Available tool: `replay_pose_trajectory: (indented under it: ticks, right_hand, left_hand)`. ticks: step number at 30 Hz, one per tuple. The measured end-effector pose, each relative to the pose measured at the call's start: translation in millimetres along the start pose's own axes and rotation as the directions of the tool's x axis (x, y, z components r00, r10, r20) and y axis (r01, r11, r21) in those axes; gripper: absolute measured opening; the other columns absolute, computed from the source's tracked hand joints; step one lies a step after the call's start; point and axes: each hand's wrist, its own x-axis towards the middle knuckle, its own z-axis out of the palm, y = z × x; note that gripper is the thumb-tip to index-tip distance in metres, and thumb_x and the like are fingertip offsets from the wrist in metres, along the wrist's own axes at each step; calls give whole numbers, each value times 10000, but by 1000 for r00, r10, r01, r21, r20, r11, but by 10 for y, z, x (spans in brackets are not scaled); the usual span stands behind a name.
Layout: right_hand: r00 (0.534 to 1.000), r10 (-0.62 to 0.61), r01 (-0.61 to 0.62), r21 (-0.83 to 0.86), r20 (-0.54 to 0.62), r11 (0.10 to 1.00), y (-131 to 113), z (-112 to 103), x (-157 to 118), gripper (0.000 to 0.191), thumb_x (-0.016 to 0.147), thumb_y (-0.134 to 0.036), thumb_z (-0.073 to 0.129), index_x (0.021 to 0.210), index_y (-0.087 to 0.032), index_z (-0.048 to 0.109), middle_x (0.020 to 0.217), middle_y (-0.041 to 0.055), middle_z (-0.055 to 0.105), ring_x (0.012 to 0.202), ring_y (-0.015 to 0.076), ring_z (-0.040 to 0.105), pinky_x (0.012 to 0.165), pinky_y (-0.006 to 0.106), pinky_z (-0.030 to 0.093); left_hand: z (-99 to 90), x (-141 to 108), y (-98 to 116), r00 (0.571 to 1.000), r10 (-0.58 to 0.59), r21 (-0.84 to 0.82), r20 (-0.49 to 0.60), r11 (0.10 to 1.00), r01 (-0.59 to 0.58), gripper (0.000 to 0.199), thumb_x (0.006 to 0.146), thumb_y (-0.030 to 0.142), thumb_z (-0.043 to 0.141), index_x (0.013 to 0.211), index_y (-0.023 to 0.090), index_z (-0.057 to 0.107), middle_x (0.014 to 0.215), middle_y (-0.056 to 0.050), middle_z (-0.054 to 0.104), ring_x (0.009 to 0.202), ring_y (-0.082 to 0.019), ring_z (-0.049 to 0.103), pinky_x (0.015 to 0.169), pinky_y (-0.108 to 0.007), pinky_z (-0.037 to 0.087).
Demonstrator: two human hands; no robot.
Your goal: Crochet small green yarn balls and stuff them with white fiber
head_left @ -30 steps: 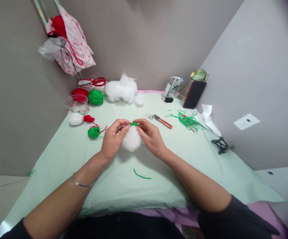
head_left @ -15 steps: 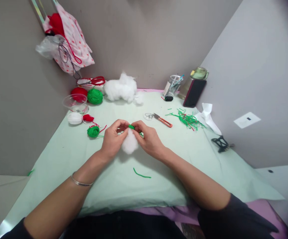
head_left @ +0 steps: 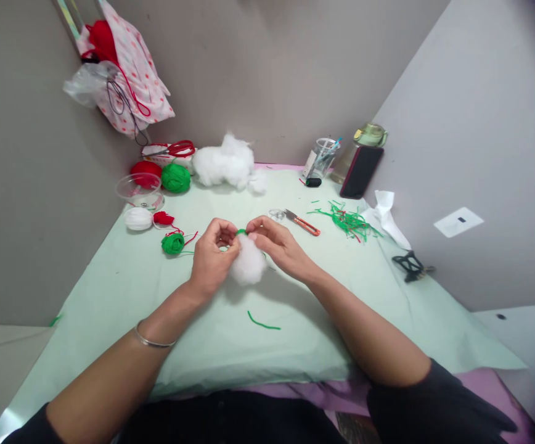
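Observe the tabletop (head_left: 295, 336): the grip of your left hand (head_left: 212, 256) and the grip of your right hand (head_left: 280, 246) close from either side on the small green yarn piece (head_left: 241, 232). White stuffing (head_left: 249, 266) bulges from it toward you. Nearer your body lies a curved green strand (head_left: 264, 324). Beyond your right hand are the orange-handled thread snips (head_left: 302, 223); further right, note the pile of yarn clippings (head_left: 351, 223). To your left sits a small green ball (head_left: 172, 244), near a white ball (head_left: 138, 219). At the rear, locate the fibre heap (head_left: 225, 161), the clear cup (head_left: 320, 161) and the phone (head_left: 362, 172), tilted in front of the bottle (head_left: 370, 134).
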Motion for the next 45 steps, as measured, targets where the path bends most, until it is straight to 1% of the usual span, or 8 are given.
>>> replay_pose_trajectory:
  ticks: [8,14,19,25,33,38,42,45]
  right_hand:
    - [993,19,-21,-12,-114,1000,37,40,39,258,831,-399,692,932,-218,537,606,-88,489,546,98,416,536,244,324]
    - [981,29,-52,-116,-192,992,84,62,18,138,802,-315,623,865,-200,579,614,-62,536,561,103,453,554,253,351]
    - [975,-7,-41,-209,-224,977,88,21,32,107,786,-303,601,798,-204,564,583,-70,502,539,97,412,560,260,336]
    - [963,-92,6,-323,-252,946,63,20,19,81,835,-291,591,828,-217,561,616,-53,550,568,114,460,583,272,347]
    - [978,-153,67,-483,-140,873,-33,62,-61,72,907,-227,478,919,-226,549,700,-34,559,621,133,481,628,275,356]
    - [995,-102,92,-340,-11,936,-100,115,-85,175,914,-203,445,1037,-218,568,703,-51,516,638,129,458,630,265,352]
    - [996,-12,3,-91,-94,996,-27,129,-35,174,882,-251,508,1052,-221,533,614,-97,418,564,113,391,554,241,320]
    - [990,6,-17,-81,-141,997,33,104,6,144,857,-309,583,960,-214,552,571,-108,408,536,99,362,537,239,297]
  left_hand:
    - [-9,-41,12,998,5,-39,58,999,-3,113,817,274,664,893,209,610,848,-14,668,801,-171,646,755,-291,524]
    - [-5,-115,-10,977,192,121,94,972,-203,61,849,184,628,891,214,595,860,-3,638,818,-162,618,835,-297,512]
    - [12,-107,11,986,32,-65,165,998,-22,127,885,306,642,954,207,602,925,-30,657,867,-174,633,781,-285,522]
    - [9,0,22,968,-136,-244,211,952,187,274,739,335,786,896,192,613,882,-16,645,803,-150,620,723,-257,506]
    - [10,25,-42,969,-168,-230,181,951,208,285,719,345,774,843,209,557,755,28,577,614,-110,538,543,-229,427]
    - [18,8,-95,986,-129,-222,108,963,151,341,725,351,772,828,237,468,716,62,499,529,-89,454,474,-227,364]
    - [29,-6,-73,995,-68,-220,67,972,81,304,796,347,730,862,249,450,723,60,482,525,-92,440,471,-234,352]
    - [33,-33,-36,996,-37,-212,84,976,54,250,849,344,690,882,249,460,730,51,495,537,-99,453,480,-236,360]
